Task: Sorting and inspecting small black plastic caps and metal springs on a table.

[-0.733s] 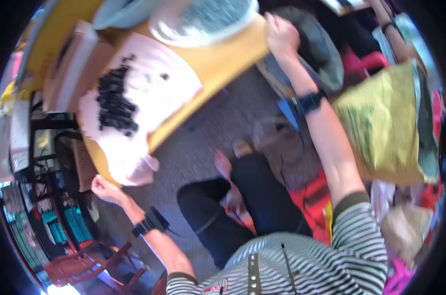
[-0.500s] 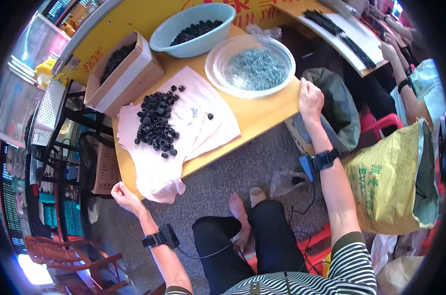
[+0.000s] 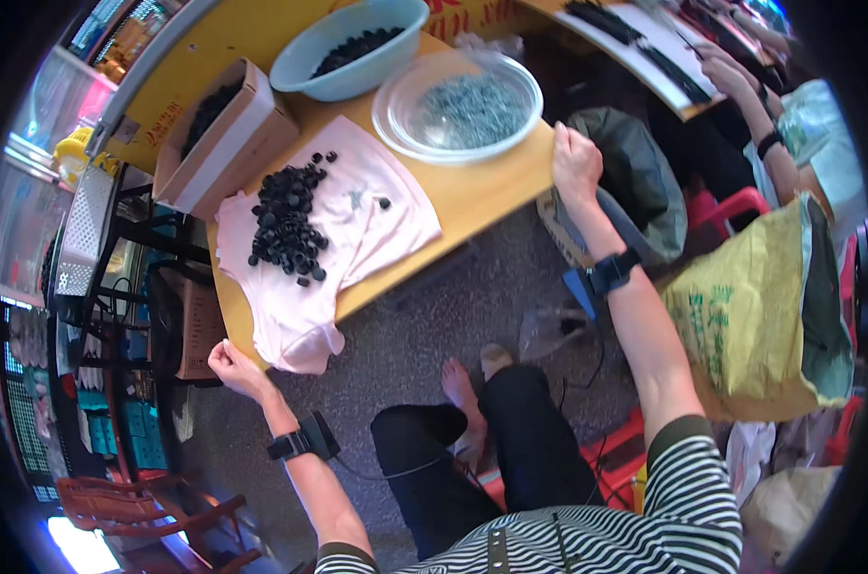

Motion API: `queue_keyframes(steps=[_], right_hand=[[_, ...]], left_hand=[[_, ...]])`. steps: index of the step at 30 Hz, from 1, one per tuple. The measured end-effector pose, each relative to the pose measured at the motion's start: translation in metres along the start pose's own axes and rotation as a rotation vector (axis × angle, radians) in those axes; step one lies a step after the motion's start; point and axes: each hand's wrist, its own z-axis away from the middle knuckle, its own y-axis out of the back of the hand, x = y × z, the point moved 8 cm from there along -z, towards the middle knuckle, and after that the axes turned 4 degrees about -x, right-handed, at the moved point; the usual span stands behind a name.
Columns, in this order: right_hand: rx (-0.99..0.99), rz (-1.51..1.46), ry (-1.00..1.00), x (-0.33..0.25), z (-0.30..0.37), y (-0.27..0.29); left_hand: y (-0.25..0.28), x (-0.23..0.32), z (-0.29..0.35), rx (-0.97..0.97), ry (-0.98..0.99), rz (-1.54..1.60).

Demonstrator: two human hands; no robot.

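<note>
- The yellow table (image 3: 472,196) was gripped at two corners: the left hand (image 3: 231,365) was closed on the corner at 7 o'clock, the right hand (image 3: 575,165) closed on the edge at 2 o'clock.
- The pink cloth (image 3: 357,239) lay spread over the near half, one end hanging off beside the left hand.
- The clear bowl (image 3: 458,105) of grey parts and the blue bowl (image 3: 350,48) stood at 12 o'clock, well filled.
- The black rings (image 3: 285,230) lay heaped on the cloth; by judgement, sorting had barely begun, with no finished pile visible.
</note>
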Motion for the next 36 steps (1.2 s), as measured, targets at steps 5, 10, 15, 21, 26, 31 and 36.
queue_keyframes(steps=[5,10,15,21,26,31,36], right_hand=[[0.018,-0.014,-0.011,0.004,-0.003,0.003],[-0.139,-0.289,0.067,0.013,-0.011,0.003],[-0.408,-0.483,-0.469,0.075,0.083,0.014],[-1.257,0.902,0.120,0.168,0.269,-0.011],[-1.062,0.981,0.271,0.215,0.286,-0.044],[-0.992,0.643,0.116,0.254,0.250,-0.086],[-0.720,0.217,0.396,0.182,0.168,-0.100]], left_hand=[[-0.006,0.000,0.000,-0.003,-0.003,-0.042],[-0.006,-0.006,-0.012,0.016,-0.094,-0.032],[0.040,-0.011,-0.007,0.125,0.183,0.267],[0.059,0.087,0.103,0.138,0.051,0.217],[0.014,0.069,0.172,-0.173,0.268,0.345],[-0.013,0.044,0.198,-0.355,0.368,0.310],[-0.033,0.051,0.194,-0.361,0.307,0.241]])
